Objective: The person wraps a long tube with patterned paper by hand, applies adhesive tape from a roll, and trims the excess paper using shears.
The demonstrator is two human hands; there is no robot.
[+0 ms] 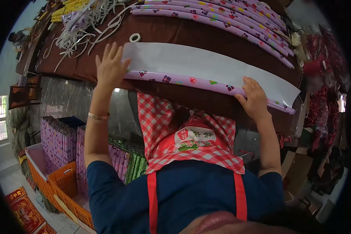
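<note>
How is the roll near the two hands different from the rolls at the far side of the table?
The near roll has a wide white flap lying open beyond it; the far rolls show no such flap. The near roll lies alone, while the far rolls lie close together. Both are light purple with small coloured prints.

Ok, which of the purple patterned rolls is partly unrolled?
The roll between the left hand and right hand, its white side spread; the other rolls lie wound up.

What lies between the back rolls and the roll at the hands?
Brown cloth, with a white ring toward the left, then white unrolled sheet, in the head view.
</note>
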